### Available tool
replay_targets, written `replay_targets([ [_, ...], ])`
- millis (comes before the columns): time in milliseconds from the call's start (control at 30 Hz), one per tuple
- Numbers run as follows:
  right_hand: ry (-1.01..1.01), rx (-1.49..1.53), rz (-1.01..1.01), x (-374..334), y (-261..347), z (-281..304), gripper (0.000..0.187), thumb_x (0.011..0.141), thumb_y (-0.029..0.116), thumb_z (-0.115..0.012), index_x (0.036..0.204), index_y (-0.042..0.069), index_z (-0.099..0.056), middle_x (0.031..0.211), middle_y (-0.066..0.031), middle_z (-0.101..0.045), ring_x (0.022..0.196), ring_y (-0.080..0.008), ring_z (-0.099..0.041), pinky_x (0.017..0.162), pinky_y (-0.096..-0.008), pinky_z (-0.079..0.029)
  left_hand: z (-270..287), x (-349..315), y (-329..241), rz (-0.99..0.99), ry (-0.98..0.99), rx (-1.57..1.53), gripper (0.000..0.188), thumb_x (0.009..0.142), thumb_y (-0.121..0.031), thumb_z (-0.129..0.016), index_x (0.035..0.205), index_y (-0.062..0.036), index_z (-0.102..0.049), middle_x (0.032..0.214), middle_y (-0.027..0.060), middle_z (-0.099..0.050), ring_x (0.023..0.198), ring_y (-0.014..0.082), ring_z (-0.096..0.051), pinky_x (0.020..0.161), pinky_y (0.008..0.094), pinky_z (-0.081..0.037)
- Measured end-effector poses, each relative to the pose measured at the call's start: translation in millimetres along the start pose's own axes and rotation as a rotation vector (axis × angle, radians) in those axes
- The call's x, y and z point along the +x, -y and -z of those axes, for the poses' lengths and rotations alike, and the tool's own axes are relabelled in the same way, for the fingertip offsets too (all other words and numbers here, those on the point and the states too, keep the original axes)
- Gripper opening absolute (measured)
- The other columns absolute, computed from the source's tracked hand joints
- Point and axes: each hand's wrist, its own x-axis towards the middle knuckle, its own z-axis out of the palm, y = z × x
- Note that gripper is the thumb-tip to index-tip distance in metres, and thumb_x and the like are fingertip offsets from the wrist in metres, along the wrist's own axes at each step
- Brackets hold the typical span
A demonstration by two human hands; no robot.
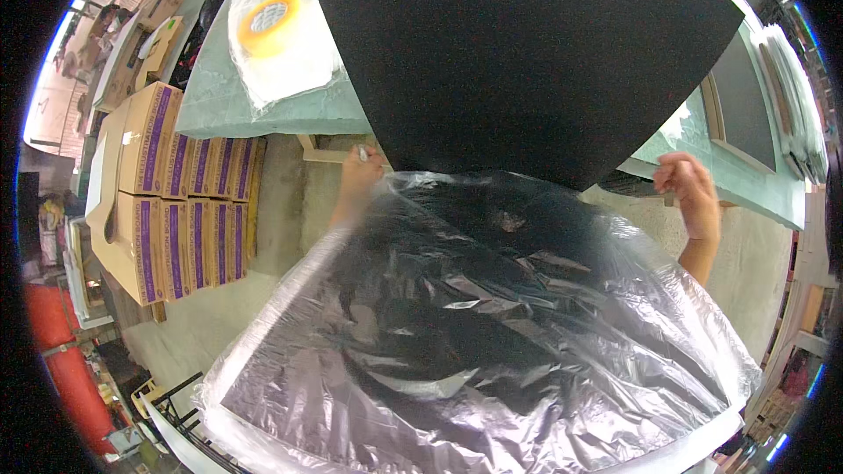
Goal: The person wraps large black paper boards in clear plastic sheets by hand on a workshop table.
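Note:
A large flat black board [536, 61] stretches away from me over the table. Its near part is inside a clear plastic bag [492, 316], wrinkled and shiny, which spreads toward me. The bag's far edge crosses the board near its narrow end. At the left of this edge is my left hand [362, 162], fingers curled around a small pale, shiny thing I cannot make out. My right hand [689, 183] is raised beyond the bag's right side, apart from the board. Its fingers are loosely bent and apart, and nothing shows in them.
On the pale green table [263, 114], a roll of yellowish tape [269, 25] lies on folded clear plastic [290, 79] at left. Stacked cardboard boxes [145, 145] with purple stripes stand on the floor to the left. A grey panel [746, 105] and stacked sheets [795, 105] lie at right.

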Motion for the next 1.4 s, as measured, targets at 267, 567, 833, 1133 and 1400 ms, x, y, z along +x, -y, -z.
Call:
replay_targets([
  [267, 1.187, -0.250, 0.566, 19, 73, -47, 0.046, 0.070, 0.030, -0.068, 0.100, -0.003, -0.057, 0.090, -0.0184, -0.059, 0.081, -0.0249, -0.059, 0.072, -0.0303, -0.044, 34, 11, 30, -0.268, -0.400, 0.795, 0.027, 0.075, -0.018, -0.054, 0.093, 0.0005, -0.053, 0.083, 0.0161, -0.060, 0.075, 0.0280, -0.058, 0.063, 0.0345, -0.044],
  [567, 1.505, 0.104, 0.499, 14, 54, -93, 0.048, 0.080, 0.030, -0.057, 0.116, 0.001, -0.046, 0.120, -0.0209, -0.042, 0.110, -0.0324, -0.042, 0.092, -0.0388, -0.034, -7, -115, -209, -0.207, 1.125, 0.695, 0.029, 0.083, -0.027, -0.045, 0.083, -0.0009, -0.057, 0.082, 0.0119, -0.060, 0.076, 0.0259, -0.058, 0.068, 0.0348, -0.044],
  [833, 0.729, -0.813, -0.412, 35, -146, -73, 0.059, 0.081, 0.054, -0.039, 0.122, 0.011, -0.042, 0.124, -0.0201, -0.038, 0.117, -0.0310, -0.034, 0.097, -0.0393, -0.026, -32, 13, -11, -0.189, 0.917, 1.413, 0.032, 0.084, -0.030, -0.038, 0.098, -0.0057, -0.054, 0.091, 0.0180, -0.058, 0.083, 0.0366, -0.055, 0.072, 0.0441, -0.044],
  [1133, 0.663, -0.314, 0.260, 67, 42, -155, 0.049, 0.076, 0.039, -0.059, 0.101, -0.003, -0.051, 0.096, -0.0166, -0.057, 0.092, -0.0256, -0.054, 0.083, -0.0332, -0.040, -139, -69, -221, -0.745, 0.780, 0.332, 0.037, 0.085, -0.032, -0.046, 0.111, -0.0057, -0.049, 0.089, 0.0112, -0.049, 0.084, 0.0199, -0.050, 0.076, 0.0310, -0.040],
  [1400, 0.217, 0.721, 0.098, 79, 37, -143, 0.016, 0.075, 0.011, -0.061, 0.086, 0.005, -0.051, 0.070, -0.0024, -0.055, 0.067, -0.0118, -0.054, 0.065, -0.0252, -0.043, -111, -55, -203, -0.476, 0.767, 0.186, 0.027, 0.079, -0.025, -0.060, 0.095, -0.0028, -0.057, 0.076, 0.0003, -0.053, 0.068, 0.0071, -0.047, 0.067, 0.0221, -0.040],
])
